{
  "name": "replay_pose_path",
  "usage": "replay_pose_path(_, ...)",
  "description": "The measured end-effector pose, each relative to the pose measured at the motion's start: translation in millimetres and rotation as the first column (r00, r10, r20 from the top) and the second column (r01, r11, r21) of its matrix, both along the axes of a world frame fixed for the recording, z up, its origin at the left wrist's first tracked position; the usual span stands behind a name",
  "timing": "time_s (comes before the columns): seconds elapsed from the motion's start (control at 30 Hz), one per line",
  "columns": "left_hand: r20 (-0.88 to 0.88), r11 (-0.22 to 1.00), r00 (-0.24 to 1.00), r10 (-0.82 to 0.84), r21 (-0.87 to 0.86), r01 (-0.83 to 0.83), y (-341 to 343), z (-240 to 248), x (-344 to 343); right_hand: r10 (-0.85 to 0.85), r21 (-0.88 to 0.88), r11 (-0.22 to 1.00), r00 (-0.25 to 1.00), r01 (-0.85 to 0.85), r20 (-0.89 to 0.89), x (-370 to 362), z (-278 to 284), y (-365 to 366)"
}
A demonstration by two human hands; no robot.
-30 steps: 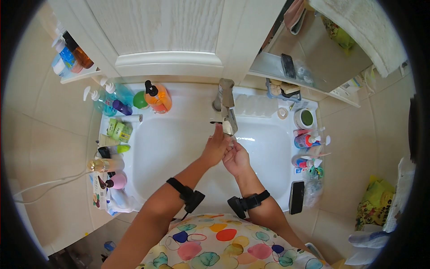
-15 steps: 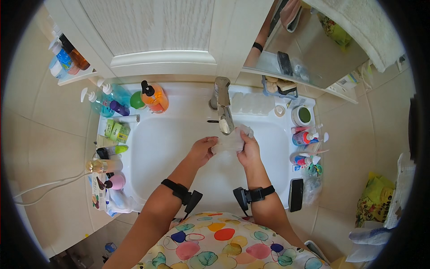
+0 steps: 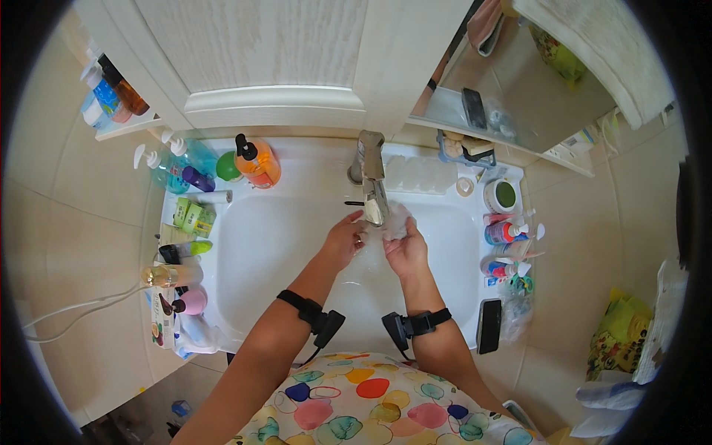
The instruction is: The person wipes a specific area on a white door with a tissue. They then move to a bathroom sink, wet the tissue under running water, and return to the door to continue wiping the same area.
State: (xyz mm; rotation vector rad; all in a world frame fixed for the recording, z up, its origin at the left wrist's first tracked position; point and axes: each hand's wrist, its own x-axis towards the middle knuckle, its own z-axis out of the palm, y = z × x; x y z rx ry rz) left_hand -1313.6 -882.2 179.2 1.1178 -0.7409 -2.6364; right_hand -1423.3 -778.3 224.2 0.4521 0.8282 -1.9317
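Under the chrome faucet, a translucent, whitish, soft-looking piece is held over the white sink; its exact kind is unclear. My right hand grips it from the near right side, with the thumb and fingers at its edge. To the left of the spout is my left hand, its fingers apart and partly curled beside the piece's left end. Whether those fingertips touch it is hard to see. Part of the piece is hidden behind the spout. Below the hands, the sink basin shows wet glints.
Pump bottles, including an orange one, line the sink's left and back rim. A translucent compartment tray lies right of the faucet. Jars and small bottles crowd the right rim, with a black phone nearer me. A cabinet overhangs the back.
My left hand has come off its earlier grip on the piece's left side, and its fingers have spread. My right hand has turned palm up and dropped slightly, still holding the piece.
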Motion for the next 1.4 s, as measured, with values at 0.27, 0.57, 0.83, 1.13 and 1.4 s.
replay_pose_path(0.27, -0.206, 0.974, 0.975, 0.084, 0.225, -0.036, 26, 10, -11, 0.078, -0.019, 0.997, 0.992, -0.077, 0.097, 14, -2, -5)
replay_pose_path(0.57, 0.186, 0.814, 0.968, -0.167, -0.527, 0.242, 27, -11, -17, 0.254, 0.304, 0.928, 0.963, -0.216, -0.091, 27, -24, -22)
replay_pose_path(0.83, 0.147, 0.763, 0.989, 0.007, -0.64, 0.09, 25, -14, -13, 0.227, 0.051, 0.974, 0.959, -0.221, -0.169, 60, -4, -14)
replay_pose_path(1.13, 0.244, 0.411, 0.97, -0.02, -0.882, 0.23, 35, 8, -18, 0.392, -0.018, 0.914, 0.892, -0.406, -0.226, 49, -1, -15)
replay_pose_path(1.4, 0.262, 0.197, 0.959, -0.111, -0.94, 0.279, 51, 1, -14, 0.257, 0.112, 0.963, 0.962, -0.247, -0.088, 33, -8, -12)
